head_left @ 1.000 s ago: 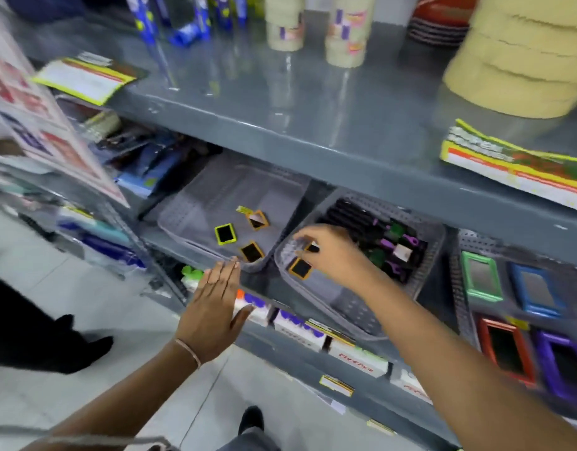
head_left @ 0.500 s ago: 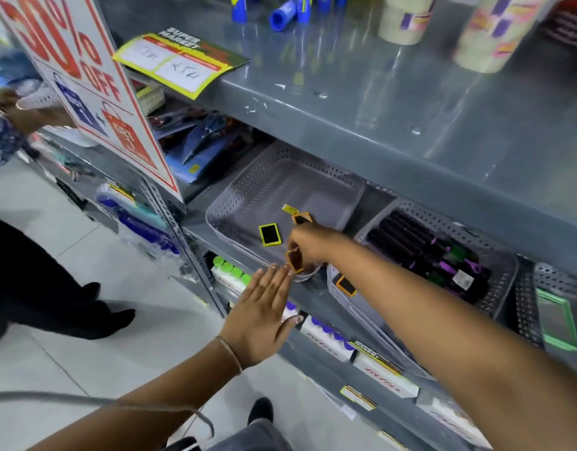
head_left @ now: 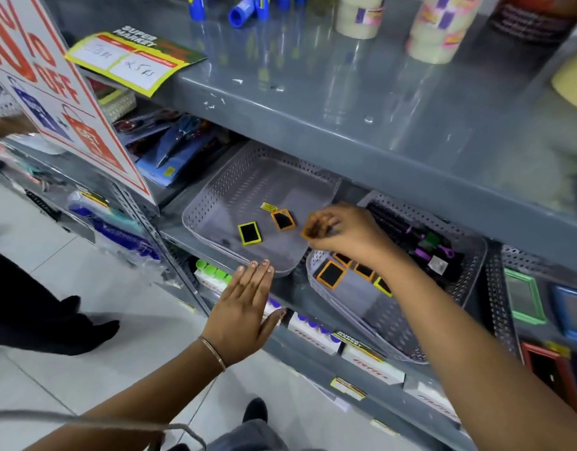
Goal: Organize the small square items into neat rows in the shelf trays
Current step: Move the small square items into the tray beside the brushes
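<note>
Two grey perforated trays sit on the middle shelf. The left tray holds a yellow-framed square, an orange-framed square and a small yellow tag. The right tray holds several orange and yellow squares, one orange-framed, near its front. My right hand hovers over the gap between the trays, pinching an orange-framed square, blurred. My left hand is flat with fingers apart, its fingertips at the left tray's front rim.
Black and purple items fill the back of the right tray. Coloured framed mirrors lie to the right. A red sale sign hangs at the left. Boxed goods line the shelf below. Another person's dark shoe stands on the floor.
My right hand lifted an orange-framed square from the left tray's front and carried it right, toward the right tray. My left hand stayed near the shelf edge. The camera moved closer.
</note>
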`<state>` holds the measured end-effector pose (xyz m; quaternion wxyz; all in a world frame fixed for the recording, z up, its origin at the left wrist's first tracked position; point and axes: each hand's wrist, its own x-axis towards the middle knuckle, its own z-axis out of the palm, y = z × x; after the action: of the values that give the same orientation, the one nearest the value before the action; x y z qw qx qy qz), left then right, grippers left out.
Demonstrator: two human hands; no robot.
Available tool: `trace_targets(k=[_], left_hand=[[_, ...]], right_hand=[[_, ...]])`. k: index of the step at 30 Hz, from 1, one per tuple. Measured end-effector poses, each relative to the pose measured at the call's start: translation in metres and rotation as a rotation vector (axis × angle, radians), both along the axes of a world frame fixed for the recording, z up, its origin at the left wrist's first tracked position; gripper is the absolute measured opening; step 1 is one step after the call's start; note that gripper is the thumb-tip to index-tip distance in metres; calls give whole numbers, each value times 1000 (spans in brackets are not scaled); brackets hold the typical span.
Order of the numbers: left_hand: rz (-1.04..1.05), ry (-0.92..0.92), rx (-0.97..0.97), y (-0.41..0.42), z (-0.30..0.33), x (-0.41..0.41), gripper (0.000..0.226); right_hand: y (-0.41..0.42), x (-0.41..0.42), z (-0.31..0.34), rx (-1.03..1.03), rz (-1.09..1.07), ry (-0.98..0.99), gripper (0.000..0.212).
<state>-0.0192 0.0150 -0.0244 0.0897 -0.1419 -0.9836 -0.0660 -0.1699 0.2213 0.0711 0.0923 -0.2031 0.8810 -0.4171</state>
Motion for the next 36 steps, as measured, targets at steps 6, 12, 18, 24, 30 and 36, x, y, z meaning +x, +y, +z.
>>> trace_targets(k=[6,12,18,24,30,36], left_hand=[[0,5,10,0,-1,-1,71],[-17,60,20,0,-3,1,70],[-18,88,23,0,-6,1,69],[-17,103,24,-1,-6,0,69],[-13,110,45,-1,-9,0,69],[-4,74,72,0,-5,0,68]], right_hand=[[64,38,-37,313,-198,-214,11],[63,57,-65,425,-303,-253,11],[60,56,-66,462,-322,-267,11],[60,58,-67,457,-316,-279,11],[56,61,-56,510,-330,-290,22],[9,28,-12,264,-182,47,44]])
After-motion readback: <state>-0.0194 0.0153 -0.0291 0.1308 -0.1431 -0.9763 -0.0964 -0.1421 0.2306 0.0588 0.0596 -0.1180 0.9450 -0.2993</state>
